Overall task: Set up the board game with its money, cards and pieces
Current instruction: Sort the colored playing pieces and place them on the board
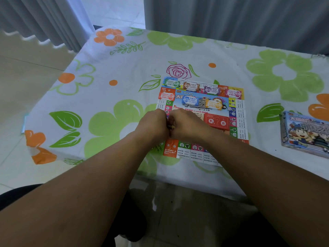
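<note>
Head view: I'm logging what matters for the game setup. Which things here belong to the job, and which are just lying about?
Belongs to the job:
game board
money stacks laid on the board
red card deck
game box
left hand and right hand, closed together on something small, mostly hidden

Just there:
flowered tablecloth
grey curtain

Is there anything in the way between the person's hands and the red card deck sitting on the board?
Nothing visible does. The red card deck lies flat on the board, just beyond the right hand, with only printed board between them. Both hands are pressed together over something small and mostly hidden.
</note>
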### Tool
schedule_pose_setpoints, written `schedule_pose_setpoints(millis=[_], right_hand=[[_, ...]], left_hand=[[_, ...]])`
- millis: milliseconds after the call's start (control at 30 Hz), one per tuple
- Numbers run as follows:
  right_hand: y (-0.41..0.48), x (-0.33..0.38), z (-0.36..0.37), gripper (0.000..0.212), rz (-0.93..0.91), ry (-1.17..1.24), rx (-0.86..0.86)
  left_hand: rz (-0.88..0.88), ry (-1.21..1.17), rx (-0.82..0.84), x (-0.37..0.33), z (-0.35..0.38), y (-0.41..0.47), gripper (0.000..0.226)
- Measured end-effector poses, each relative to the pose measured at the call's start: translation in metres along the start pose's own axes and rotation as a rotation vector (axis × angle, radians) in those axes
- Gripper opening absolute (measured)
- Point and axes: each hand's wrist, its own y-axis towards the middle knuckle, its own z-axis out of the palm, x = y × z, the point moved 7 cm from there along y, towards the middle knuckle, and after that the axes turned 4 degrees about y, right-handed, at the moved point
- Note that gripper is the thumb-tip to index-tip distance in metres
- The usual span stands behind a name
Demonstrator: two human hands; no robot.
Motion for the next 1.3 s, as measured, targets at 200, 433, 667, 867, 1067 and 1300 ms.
schedule_pose_setpoints(millis=[200, 433, 667, 867, 1067, 1300], right_hand=[[0.002, -0.003, 0.003, 0.020, 0.027, 0.014, 0.009], [0.001, -0.004, 0.002, 0.021, 0.054, 0.027, 0.007], [-0.001, -0.003, -0.001, 0.033, 0.062, -0.007, -0.026], [-0.004, -0.004, -0.004, 0.032, 0.059, 0.032, -0.059], [-0.007, -0.009, -0.010, 0.008, 0.057, 0.130, -0.080], [-0.007, -0.013, -0.028, 0.012, 0.104, 0.262, -0.098]], left_hand=[[-0.030, -0.068, 0.016, 0.002, 0.002, 0.001, 0.019], [-0.043, -0.056, 0.018, 0.005, 0.001, 0.003, 0.008], [-0.034, -0.042, 0.031, 0.003, 0.002, 0.003, 0.010], [-0.039, -0.068, 0.031, 0.000, 0.003, 0.002, 0.016], [-0.083, -0.215, 0.041, 0.000, 0.000, 0.000, 0.013], [-0.261, -0.768, 0.112, 0.008, 0.000, -0.001, 0.018]])
